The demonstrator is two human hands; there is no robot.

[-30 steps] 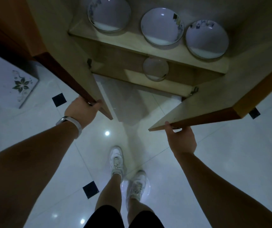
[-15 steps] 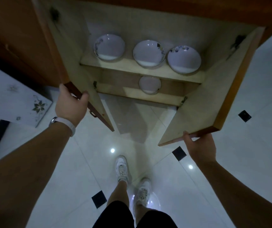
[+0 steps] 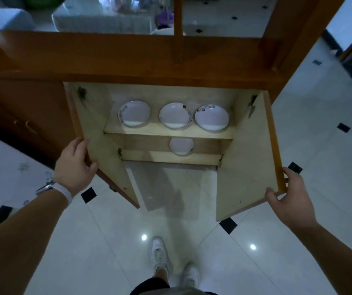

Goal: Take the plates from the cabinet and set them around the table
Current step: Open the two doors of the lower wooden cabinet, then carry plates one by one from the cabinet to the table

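The wooden cabinet (image 3: 170,67) stands open in front of me. Three white plates with dark flower marks lean side by side on its upper shelf: a left plate (image 3: 134,113), a middle plate (image 3: 175,115) and a right plate (image 3: 211,117). One more white plate (image 3: 181,146) shows on the lower shelf, its top hidden by the shelf board. My left hand (image 3: 75,165) grips the edge of the left door (image 3: 105,150). My right hand (image 3: 288,199) grips the lower corner of the right door (image 3: 249,158).
Glossy white floor tiles (image 3: 107,241) with small black squares lie below, and my shoes (image 3: 160,254) stand on them. A white flower-patterned surface (image 3: 11,173) is at the left. Through the glass above the cabinet a covered table (image 3: 107,18) shows.
Both doors have swung wider apart with my hands on their edges. The view has pulled back and up, so the cabinet top and the glass above it now show.
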